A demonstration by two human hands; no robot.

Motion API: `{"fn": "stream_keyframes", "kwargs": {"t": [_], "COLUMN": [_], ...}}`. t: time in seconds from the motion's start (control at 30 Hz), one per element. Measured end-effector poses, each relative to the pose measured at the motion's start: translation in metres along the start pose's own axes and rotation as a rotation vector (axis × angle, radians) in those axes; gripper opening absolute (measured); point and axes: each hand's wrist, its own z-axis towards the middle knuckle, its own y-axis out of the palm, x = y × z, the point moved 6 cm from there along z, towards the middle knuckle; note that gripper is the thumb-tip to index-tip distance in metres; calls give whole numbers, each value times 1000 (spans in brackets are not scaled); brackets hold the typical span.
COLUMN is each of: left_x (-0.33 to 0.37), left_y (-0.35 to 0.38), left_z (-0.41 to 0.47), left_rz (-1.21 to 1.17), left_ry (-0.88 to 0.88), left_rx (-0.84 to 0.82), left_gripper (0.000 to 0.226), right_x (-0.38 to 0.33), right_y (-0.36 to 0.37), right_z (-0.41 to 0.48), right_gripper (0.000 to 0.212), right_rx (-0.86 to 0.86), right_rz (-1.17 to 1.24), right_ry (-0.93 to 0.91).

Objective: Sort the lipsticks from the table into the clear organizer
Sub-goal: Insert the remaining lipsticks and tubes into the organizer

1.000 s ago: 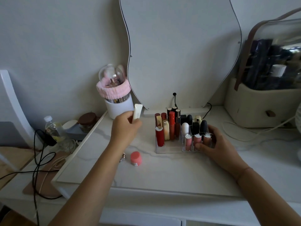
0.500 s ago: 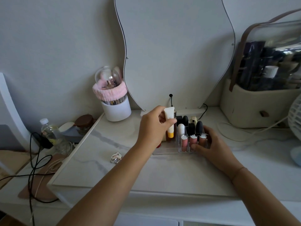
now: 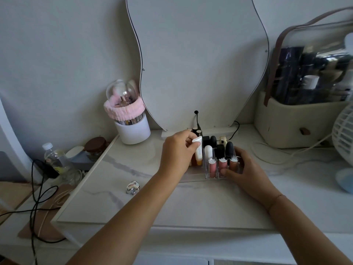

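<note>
Since half a second ago the left hand (image 3: 176, 152) has lowered the white squeeze tube (image 3: 198, 150), which now stands upright with its yellow-orange end down inside the clear organizer (image 3: 196, 174). In the earlier frame the tube was higher above the slots.

Head view: the left hand, just left of the frame's centre, pinches the flat white top of the tube between thumb and fingers. The tube sits in a slot directly left of a white-capped lipstick (image 3: 208, 152). The right hand (image 3: 246, 172), right of centre, is clamped on the organizer's right front corner, fingers curled over the far side and thumb against the front wall. Along the organizer's front row stand three pink gloss tubes (image 3: 222, 165) with clear caps; behind them are black bullet-shaped lipsticks (image 3: 229, 149) and, further back, dark-capped ones (image 3: 198, 131). What lies in the organizer's left part is hidden by the left hand.

The organizer rests on the white marbled desk (image 3: 172, 203), in front of a wavy-edged mirror (image 3: 196, 60) in the upper centre. A small silvery object (image 3: 133, 187) lies alone on the desk at lower left of centre. At upper left of centre stands a white brush holder (image 3: 133, 129) with a pink band. A beige storage case (image 3: 294, 121) fills the right edge, with a white fan (image 3: 343, 134) beside it.
</note>
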Motion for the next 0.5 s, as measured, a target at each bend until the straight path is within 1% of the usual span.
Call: {"fn": "stream_keyframes", "kwargs": {"t": [0.5], "left_x": [3], "left_y": [0], "left_z": [0], "left_rz": [36], "left_ry": [22], "left_rx": [-1], "left_gripper": [3], "right_x": [2], "right_y": [0], "right_z": [0], "right_gripper": [74], "right_rx": [2], "right_rz": [-13], "right_ry": [12]}}
